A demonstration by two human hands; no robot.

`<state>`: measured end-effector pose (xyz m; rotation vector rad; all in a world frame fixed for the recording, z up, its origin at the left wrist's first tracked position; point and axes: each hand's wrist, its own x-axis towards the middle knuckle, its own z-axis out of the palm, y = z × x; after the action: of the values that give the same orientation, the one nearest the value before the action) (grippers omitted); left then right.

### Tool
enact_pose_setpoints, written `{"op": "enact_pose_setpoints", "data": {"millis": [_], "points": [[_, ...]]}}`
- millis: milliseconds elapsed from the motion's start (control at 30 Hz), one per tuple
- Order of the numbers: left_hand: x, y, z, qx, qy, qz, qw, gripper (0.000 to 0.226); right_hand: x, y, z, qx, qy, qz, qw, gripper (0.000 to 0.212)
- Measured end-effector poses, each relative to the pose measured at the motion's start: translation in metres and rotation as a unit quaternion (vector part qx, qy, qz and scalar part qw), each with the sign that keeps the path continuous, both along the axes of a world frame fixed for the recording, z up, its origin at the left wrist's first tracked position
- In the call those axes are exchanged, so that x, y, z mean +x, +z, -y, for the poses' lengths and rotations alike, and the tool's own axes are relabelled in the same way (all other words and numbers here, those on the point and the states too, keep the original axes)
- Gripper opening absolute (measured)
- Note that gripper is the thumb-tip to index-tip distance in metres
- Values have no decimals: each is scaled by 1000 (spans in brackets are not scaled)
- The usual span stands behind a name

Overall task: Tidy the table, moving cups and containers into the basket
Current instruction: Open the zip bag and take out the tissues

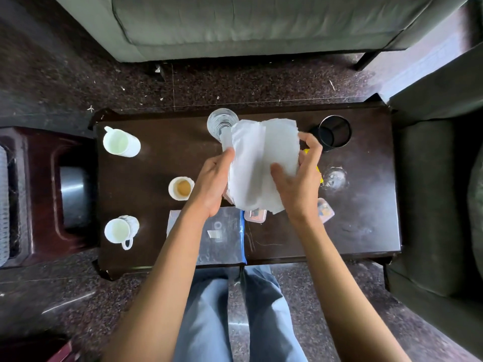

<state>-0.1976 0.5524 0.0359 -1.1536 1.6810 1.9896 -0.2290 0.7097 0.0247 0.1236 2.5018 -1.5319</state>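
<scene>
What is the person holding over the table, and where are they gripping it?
A crumpled white paper sheet, held in both hands: the left hand grips its left edge, the right hand its right edge and lower part.

Grey sofa, dark armchair, speckled floor

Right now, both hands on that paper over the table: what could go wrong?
1. The white paper, held by the left hand and right hand, hides the table's middle; the clear glass right behind it could get knocked.
2. The small cup beside the left wrist holds brown liquid; a careless sweep may spill it.
</scene>
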Motion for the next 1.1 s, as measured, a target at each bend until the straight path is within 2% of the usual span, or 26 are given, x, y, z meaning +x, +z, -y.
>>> {"op": "enact_pose_setpoints", "data": {"millis": [67,100,200,267,333,400,533,633,767,867,967,1000,1033,1100], "points": [[-5,-1,-8,3,-7,-17,1000,62,1,-3,-3,35,59,-75,995,64],[-6,-3,-12,-3,-16,-19,1000,63,1,-7,-5,57,92,-112,988,58],[-7,-7,-25,-48,-57,-24,997,58,2,-13,-8,57,132,-126,982,24],[-8,-8,-34,-76,-84,-26,993,50,2,-12,-13,18,108,-64,992,14],[-9,-5,-43,-94,-102,-29,990,43,1,-11,-18,-23,73,16,997,30],[-12,-5,-50,-120,-127,-27,984,40,-2,-9,-23,-27,47,41,998,37],[-15,-4,-58,-99,-138,-42,985,47,-11,-8,-33,-52,-1,86,995,15],[-19,0,-60,-63,-69,-41,995,46,-20,-11,-50,-150,-23,155,976,14],[-25,-3,-53,20,-13,-42,999,34,-38,-5,-73,-256,-55,267,927,15],[-28,-4,-51,44,-9,-40,998,32,-46,-4,-83,-250,-63,302,918,27],[-29,-4,-55,50,-11,-47,998,31,-46,1,-89,-240,-21,319,917,79],[-29,-5,-56,50,-11,-49,997,31,-46,5,-89,-226,-6,310,923,85],[-28,-6,-57,48,-9,-48,998,30,-45,9,-87,-201,2,281,938,76],[-28,-8,-63,36,-11,-48,998,30,-40,12,-85,-143,8,189,971,36]]}}
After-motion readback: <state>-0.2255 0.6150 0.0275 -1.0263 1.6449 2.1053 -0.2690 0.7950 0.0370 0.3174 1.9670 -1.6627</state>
